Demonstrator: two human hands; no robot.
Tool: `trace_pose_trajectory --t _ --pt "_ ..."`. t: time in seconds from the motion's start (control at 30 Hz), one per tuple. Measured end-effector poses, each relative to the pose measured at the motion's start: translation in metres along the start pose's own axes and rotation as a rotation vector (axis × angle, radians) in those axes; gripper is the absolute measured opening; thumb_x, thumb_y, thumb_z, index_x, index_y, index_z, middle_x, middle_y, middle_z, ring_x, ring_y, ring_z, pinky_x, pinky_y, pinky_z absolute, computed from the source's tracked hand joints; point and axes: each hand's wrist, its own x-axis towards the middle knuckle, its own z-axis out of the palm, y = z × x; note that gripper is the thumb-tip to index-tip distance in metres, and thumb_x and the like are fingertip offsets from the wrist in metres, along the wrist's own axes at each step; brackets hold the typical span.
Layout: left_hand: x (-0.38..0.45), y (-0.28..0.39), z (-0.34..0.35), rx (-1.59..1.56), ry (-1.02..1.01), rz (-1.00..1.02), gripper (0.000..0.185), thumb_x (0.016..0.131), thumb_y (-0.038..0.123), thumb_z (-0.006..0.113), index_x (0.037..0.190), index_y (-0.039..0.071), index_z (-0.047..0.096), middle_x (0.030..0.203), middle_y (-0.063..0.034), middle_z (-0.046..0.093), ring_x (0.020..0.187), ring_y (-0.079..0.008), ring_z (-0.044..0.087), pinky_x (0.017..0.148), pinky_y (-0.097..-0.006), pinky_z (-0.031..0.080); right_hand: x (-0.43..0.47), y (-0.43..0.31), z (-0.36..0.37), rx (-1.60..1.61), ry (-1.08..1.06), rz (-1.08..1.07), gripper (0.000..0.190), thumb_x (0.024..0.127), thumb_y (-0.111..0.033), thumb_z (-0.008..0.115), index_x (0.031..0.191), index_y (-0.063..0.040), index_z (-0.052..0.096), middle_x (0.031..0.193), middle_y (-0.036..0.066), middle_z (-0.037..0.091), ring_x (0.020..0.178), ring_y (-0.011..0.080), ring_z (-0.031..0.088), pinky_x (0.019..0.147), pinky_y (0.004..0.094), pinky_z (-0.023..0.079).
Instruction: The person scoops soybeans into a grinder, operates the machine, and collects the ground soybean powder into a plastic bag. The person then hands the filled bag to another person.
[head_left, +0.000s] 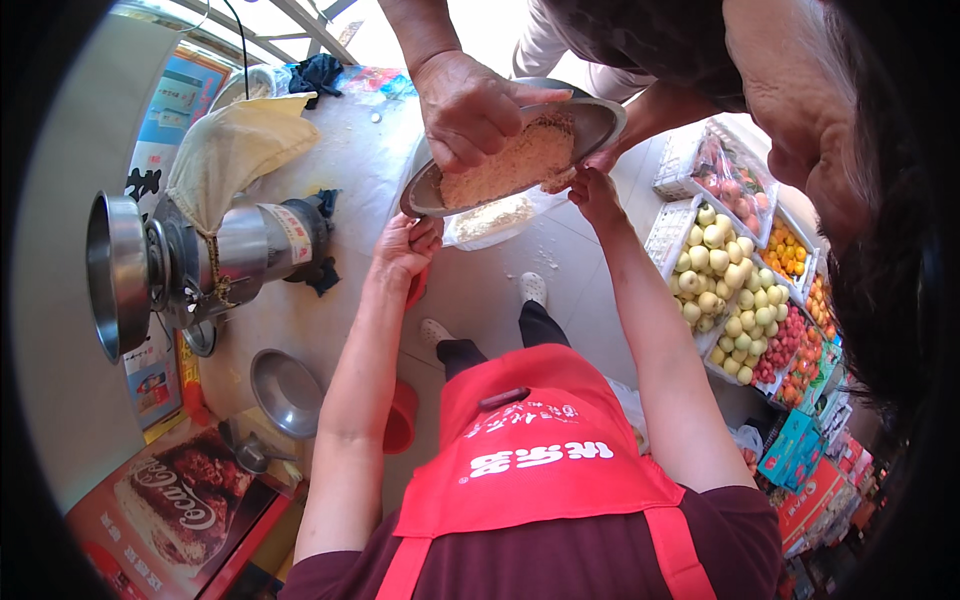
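Another person tilts a metal bowl (606, 120) of pale crumbly meal (517, 161), one hand (472, 109) over the meal and the other at the far rim. Below the bowl is a clear plastic bag (457, 236) with more pale meal (495, 217) in it. My left hand (410, 244) has its fingers closed at the left edge of the bag, just under the bowl's rim. On the opposite side, my right hand (594, 191) pinches the bag's edge near the spilling meal. The bowl hides part of the bag's mouth.
At left, a metal grinding machine (232, 247) with a cloth sleeve (240, 142) stands on a covered table (352, 165), near an empty metal bowl (286, 392). A red bucket (402, 420) is beside me. Crates of fruit (712, 255) line the right. Meal lies scattered on the floor (585, 277).
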Motion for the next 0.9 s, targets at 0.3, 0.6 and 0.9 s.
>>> trace_pose_trajectory --t 0.3,0.6,0.9 --pt "0.005 0.001 0.011 0.002 0.014 -0.022 0.023 0.090 0.014 0.041 0.067 0.019 0.043 0.048 0.0061 0.027 0.040 -0.0091 0.020 0.054 -0.0283 0.028 0.021 -0.016 0.002 -0.082 0.051 -0.069 0.031 0.087 -0.014 0.052 0.060 -0.018 0.036 0.052 -0.007 0.028 0.041 0.0068 0.022 0.040 0.0244 0.019" --pt "0.016 0.004 0.018 -0.041 0.022 0.029 0.029 0.098 0.033 0.043 0.074 0.017 0.046 0.049 0.0056 0.026 0.041 -0.0082 0.019 0.053 -0.0243 0.026 0.012 -0.042 0.005 0.056 -0.079 -0.034 0.023 0.086 -0.007 0.042 0.065 -0.016 0.037 0.054 -0.005 0.033 0.042 0.0071 0.023 0.041 0.0243 0.021" --pt "0.038 0.011 0.036 -0.004 0.055 -0.031 0.034 0.093 0.041 0.053 0.075 0.015 0.044 0.048 0.0058 0.026 0.042 -0.0091 0.020 0.057 -0.0270 0.031 -0.023 -0.054 -0.010 -0.096 -0.111 -0.128 0.025 0.092 -0.011 0.044 0.068 -0.015 0.037 0.058 -0.005 0.031 0.046 0.0057 0.025 0.044 0.0231 0.022"
